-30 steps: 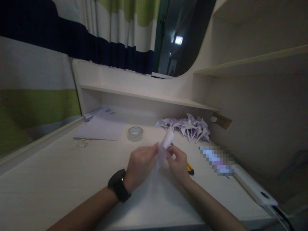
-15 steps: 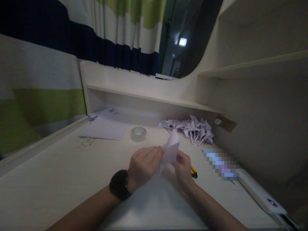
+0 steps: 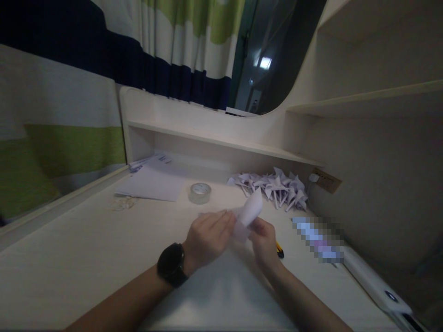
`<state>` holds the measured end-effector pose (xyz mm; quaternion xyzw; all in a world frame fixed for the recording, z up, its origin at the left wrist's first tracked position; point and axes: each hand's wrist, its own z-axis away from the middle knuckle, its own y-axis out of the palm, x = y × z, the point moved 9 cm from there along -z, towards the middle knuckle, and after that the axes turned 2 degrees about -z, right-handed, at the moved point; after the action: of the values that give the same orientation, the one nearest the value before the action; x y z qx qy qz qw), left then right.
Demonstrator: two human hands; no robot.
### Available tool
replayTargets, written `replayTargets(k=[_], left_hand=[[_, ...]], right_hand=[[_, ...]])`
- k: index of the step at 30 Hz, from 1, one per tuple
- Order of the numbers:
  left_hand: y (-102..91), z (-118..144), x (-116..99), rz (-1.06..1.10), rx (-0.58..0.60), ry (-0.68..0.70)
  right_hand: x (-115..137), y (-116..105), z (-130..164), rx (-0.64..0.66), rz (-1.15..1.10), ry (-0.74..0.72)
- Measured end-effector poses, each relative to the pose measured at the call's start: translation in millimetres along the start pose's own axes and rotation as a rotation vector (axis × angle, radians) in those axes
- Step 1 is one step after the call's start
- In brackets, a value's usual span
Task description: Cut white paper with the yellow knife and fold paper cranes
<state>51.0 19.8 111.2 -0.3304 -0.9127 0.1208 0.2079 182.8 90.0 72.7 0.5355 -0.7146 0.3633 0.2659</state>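
Note:
Over the middle of the desk, a white sheet of paper [image 3: 252,207] is held between both hands, its upper part curling to a point. My left hand [image 3: 210,235], with a black watch at the wrist, is closed on the paper's left side, fingers pressed together. On the right, my right hand [image 3: 263,240] pinches the paper's lower right edge; some of its fingertips are hidden behind the sheet. A yellow and black tool [image 3: 279,250], perhaps a cutter, lies partly hidden behind my right hand.
A roll of clear tape [image 3: 200,193] sits beyond my left hand. Paper sheets [image 3: 152,182] lie back left, beside small pale scraps [image 3: 124,203]. Folded paper pinwheels [image 3: 277,186] are heaped back right. A blurred-out item [image 3: 316,240] and a long white device [image 3: 375,279] line the right side.
The paper's upper part has tilted to the right and curled over. Both hands keep their hold in nearly the same place. The view has shifted slightly.

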Motion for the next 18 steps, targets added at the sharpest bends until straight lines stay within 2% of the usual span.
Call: replayTargets(k=[5,8,14,18], left_hand=[[9.4,0,12,0.14,0.028,-0.146],[5.9,-1,12,0.168,0.001,-0.171],[-2.5,1,13,0.211,-0.059,-0.215],[-2.3,3,10,0.199,-0.066,-0.185]], right_hand=[[47,-10,10,-0.153,0.372,-0.458],[56,-5,18,-0.144,0.466,-0.603],[60,-1,25,-0.136,0.541,-0.702],[60,-4,22,-0.14,0.501,-0.65]])
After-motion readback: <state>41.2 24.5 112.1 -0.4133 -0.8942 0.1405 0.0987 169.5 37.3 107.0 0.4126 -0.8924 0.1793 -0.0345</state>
